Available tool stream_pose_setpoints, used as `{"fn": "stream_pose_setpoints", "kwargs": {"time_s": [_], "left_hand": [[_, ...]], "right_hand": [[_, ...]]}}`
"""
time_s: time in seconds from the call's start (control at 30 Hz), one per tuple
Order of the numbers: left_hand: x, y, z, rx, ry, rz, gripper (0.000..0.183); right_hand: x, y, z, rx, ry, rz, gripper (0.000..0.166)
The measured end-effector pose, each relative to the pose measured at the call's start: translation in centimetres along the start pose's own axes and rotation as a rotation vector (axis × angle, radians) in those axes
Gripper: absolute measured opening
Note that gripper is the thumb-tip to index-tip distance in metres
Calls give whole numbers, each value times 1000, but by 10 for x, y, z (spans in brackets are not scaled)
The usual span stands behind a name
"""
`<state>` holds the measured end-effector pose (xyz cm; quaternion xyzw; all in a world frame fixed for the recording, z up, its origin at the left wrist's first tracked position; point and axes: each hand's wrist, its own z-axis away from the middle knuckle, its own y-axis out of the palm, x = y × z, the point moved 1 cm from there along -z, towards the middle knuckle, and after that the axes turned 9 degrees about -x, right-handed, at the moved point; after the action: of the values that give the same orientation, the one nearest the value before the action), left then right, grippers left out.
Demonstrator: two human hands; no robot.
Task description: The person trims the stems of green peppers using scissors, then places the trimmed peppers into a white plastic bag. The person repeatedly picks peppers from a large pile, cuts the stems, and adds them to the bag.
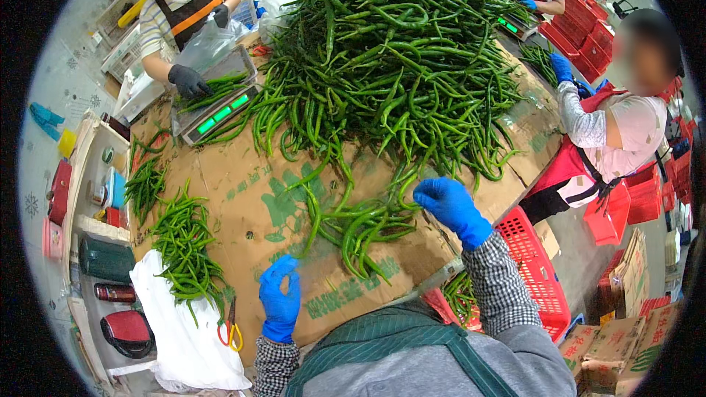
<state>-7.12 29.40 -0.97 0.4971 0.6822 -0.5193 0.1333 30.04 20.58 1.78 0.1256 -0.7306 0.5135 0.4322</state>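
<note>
Both my hands wear blue gloves. My left hand (280, 295) hovers over the cardboard near the front edge, fingers curved, with a gap between thumb and forefinger and nothing seen in it. The tip of a long green chili pepper (313, 220) ends close to its fingertips. My right hand (449, 212) has its fingers drawn together beside the stem ends of several loose chili peppers (367, 229) lying before me. Whether it grips one is hidden. Beyond rises a large heap of green chili peppers (386, 66).
Cardboard (237, 231) covers the table. Left lie a sorted chili pile (185, 248), a white bag (165, 325) and scissors (230, 331). A co-worker's black-gloved hand (190, 81) touches chilies on a digital scale (220, 116). Red crates (535, 275) stand right; other co-workers stand behind the heap and right.
</note>
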Motion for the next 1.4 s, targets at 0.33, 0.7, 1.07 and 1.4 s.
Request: {"fn": "stream_pose_setpoints", "kwargs": {"time_s": [0.33,0.7,1.07,1.4], "left_hand": [[-38,28,-10,177,-58,88,29],[-85,104,-8,679,483,-155,34],[-33,38,-57,292,-799,636,29],[7,15,-29,3,-467,391,27]], "right_hand": [[2,81,7,31,-218,142,22],[24,6,113,-296,415,-750,9],[-51,-69,116,-132,195,144,23],[-52,32,-46,-39,96,116,26]]}}
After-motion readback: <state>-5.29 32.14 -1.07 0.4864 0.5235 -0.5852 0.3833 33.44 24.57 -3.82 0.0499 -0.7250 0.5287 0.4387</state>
